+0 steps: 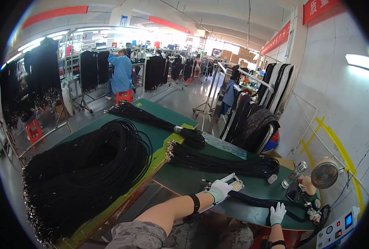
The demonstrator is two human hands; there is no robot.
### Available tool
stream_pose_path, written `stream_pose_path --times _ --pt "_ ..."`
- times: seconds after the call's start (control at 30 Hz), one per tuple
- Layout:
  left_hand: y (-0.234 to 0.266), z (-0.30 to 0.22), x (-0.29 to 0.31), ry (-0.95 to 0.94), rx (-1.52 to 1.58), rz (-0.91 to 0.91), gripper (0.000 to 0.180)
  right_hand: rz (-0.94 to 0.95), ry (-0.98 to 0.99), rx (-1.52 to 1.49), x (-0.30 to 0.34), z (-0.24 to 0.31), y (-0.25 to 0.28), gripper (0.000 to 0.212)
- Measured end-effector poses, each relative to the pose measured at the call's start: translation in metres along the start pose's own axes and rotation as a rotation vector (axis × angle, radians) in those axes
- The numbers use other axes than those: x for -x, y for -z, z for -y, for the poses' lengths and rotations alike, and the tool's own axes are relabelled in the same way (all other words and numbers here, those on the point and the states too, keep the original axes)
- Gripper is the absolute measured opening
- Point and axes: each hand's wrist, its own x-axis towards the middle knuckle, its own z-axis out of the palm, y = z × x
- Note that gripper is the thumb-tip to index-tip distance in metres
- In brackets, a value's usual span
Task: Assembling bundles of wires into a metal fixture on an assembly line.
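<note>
My left hand (220, 190), in a white glove, lies over a long pale fixture (235, 183) with yellowish strips near its far end. Its fingers look bent together against the fixture; what they grip, if anything, is hidden. My right hand (277, 213), also gloved in white, rests with fingers spread on the near part of the green table (251, 213). Beside it, a flat bunch of black cables (255, 200) runs from the fixture toward the right edge. A small dark cable end (206, 181) shows just beyond my left hand.
A thick bundle of black cables (222, 161) lies beyond the fixture. A larger heap (89, 166) covers the left table. A clear bottle (295, 174), a small fan (324, 173) and a control box (338, 228) stand right. A person in blue (120, 72) works farther off.
</note>
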Motion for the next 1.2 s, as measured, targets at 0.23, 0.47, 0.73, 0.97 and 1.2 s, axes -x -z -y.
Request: stream_pose_path --times 0.23,0.47,0.73,0.97,1.2 --pt "0.003 0.0 0.002 -0.01 -0.025 0.012 0.015 -0.024 0.027 0.051 0.016 0.023 0.013 0.068" --pt "0.008 0.0 0.004 0.004 -0.039 0.047 0.022 0.015 0.224 0.039 0.028 0.09 0.023 0.076" --pt "0.007 -0.003 0.004 -0.013 -0.076 0.023 0.025 -0.109 0.483 -0.046 0.032 0.17 0.007 0.077" --pt "0.006 -0.002 0.004 -0.005 -0.041 0.001 0.026 -0.079 0.589 -0.14 0.026 0.202 -0.008 0.075" --pt "0.003 0.001 0.004 -0.041 -0.049 -0.045 0.025 -0.179 0.64 -0.211 0.026 0.207 -0.012 0.069"
